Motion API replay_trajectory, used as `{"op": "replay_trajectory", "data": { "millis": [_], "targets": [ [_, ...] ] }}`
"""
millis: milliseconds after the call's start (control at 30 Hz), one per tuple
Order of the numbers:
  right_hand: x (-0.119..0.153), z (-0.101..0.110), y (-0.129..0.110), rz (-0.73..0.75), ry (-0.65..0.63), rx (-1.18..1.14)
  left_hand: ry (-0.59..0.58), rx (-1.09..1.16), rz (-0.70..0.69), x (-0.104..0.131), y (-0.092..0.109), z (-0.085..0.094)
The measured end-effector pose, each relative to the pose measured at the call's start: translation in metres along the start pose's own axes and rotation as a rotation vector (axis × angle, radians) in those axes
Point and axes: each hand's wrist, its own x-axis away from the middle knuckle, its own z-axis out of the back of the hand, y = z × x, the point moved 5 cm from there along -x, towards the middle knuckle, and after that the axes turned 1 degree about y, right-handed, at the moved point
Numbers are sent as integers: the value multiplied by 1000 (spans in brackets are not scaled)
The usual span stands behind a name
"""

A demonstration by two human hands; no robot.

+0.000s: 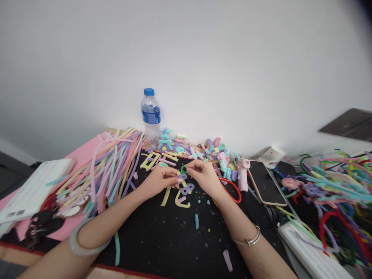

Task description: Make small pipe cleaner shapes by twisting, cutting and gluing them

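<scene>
My left hand (159, 179) is closed, its fingertips pinched at the edge of a small purple pipe-cleaner loop (183, 176). Just across from it, the thumb and finger of my right hand (205, 177) close on a small green piece (183, 169), partly hidden by the fingertips. Directly below the hands lies a purple figure-eight of pipe cleaner (187, 189). Beside that are a yellow hooked strip (182, 204) and a straight yellow strip (166, 196) on the black mat (157, 236).
Pastel pipe cleaners (116, 166) are heaped on the left by a white box (37, 188). A water bottle (150, 116) stands against the wall. Finished fuzzy shapes (225, 164), red-handled scissors (235, 190), a pink device (243, 175), a phone (266, 182) and more pipe cleaners (337, 186) lie rightward.
</scene>
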Motion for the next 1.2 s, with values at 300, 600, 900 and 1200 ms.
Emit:
{"op": "replay_trajectory", "data": {
  "millis": [300,600,900,1200],
  "targets": [
    [2,0,-4,45,30,0,-37,24,-7,-1,1,0],
    [1,-1,-6,12,14,-102,-46,26,4,2,6,-1],
    [1,0,-3,-15,37,-53,-30,-17,-16,1,5,0],
    [-5,39,8,-121,63,183,238,-11,-102,0,12,20]
  ]
}}
